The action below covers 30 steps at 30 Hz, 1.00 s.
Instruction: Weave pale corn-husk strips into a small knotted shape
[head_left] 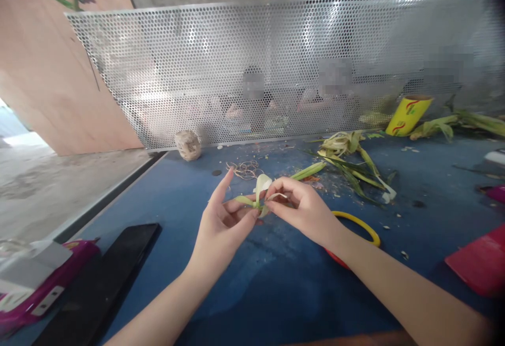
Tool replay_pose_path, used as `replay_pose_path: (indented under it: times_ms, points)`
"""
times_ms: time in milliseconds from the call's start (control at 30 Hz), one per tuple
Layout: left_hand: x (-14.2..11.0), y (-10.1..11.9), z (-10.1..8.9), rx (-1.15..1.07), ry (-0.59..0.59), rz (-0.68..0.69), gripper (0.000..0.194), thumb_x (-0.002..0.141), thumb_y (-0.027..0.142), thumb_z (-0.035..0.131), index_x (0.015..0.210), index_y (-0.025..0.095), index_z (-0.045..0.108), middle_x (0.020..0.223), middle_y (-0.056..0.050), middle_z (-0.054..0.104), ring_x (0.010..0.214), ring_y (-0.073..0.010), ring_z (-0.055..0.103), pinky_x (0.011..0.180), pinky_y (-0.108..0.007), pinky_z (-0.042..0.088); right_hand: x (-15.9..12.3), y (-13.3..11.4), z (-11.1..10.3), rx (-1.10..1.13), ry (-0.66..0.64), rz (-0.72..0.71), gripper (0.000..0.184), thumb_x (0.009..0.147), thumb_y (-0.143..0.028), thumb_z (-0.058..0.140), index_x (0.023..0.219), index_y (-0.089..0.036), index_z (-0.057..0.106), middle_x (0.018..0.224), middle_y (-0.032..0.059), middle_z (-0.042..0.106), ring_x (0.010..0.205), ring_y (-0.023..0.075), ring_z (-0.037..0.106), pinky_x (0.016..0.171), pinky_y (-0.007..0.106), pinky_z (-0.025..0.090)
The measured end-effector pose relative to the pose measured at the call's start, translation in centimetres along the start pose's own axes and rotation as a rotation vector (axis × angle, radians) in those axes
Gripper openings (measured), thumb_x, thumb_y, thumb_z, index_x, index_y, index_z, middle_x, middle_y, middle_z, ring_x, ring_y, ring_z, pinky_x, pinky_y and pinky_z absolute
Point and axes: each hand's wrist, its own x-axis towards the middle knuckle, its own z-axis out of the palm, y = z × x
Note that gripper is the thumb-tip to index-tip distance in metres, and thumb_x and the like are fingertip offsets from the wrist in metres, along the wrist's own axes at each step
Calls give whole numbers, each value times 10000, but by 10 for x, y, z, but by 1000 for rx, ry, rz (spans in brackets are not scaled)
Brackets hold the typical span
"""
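A small flower of pale green and whitish husk petals (261, 184) is held above the blue table, between my two hands. My left hand (225, 219) pinches its base between thumb and fingers, with the index finger raised away. From the other side, my right hand (294, 202) is closed at the flower, thumb and fingertips gripping one thin petal strip. Just beyond the fingers lies a tangle of thin brown strands (245, 169). Part of a yellow and red loop (369, 226) shows under my right forearm; the rest is hidden.
Corn husks (341, 146) lie at the back right near a yellow cardboard tube (409, 115). A roll of twine (188, 145) stands at the back left. A black phone (106, 277) and purple power strip (65, 272) lie left, a red object (481, 262) right. Behind a perforated metal screen (221, 72) are people.
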Motion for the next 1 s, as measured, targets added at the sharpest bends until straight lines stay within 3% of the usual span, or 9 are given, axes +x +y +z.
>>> replay_pose_path:
  times_ms: [167, 500, 800, 1000]
  points:
    - [1, 0, -2, 43, -22, -43, 954, 612, 92, 752, 1409, 214, 242, 776, -13, 722, 599, -93, 635, 684, -243, 536, -1, -1, 1, 60, -48, 24, 75, 757, -171, 566, 771, -205, 501, 774, 4, 586, 705, 140, 575, 663, 282, 473]
    - [1, 2, -1, 5, -24, -97, 909, 634, 68, 732, 1400, 197, 261, 829, -36, 730, 692, -119, 673, 742, -255, 541, -1, -4, -3, 51, -92, 50, 57, 780, -205, 572, 789, -197, 516, 824, 18, 606, 702, 128, 581, 634, 267, 487]
    - [5, 5, -2, -29, -11, -166, 895, 633, 45, 735, 1390, 161, 270, 862, -52, 742, 666, -115, 678, 708, -245, 554, 1, -5, -11, 8, -140, 164, 149, 888, -312, 443, 877, -189, 527, 550, -49, 528, 359, 63, 450, 346, 180, 370]
    - [6, 9, -5, -161, -2, -311, 826, 668, -18, 687, 1372, 111, 276, 784, -38, 743, 702, -148, 698, 710, -259, 566, -4, -9, -23, -225, -239, -18, 170, 873, -230, 473, 1019, -249, 389, 658, -52, 612, 357, 84, 534, 355, 187, 413]
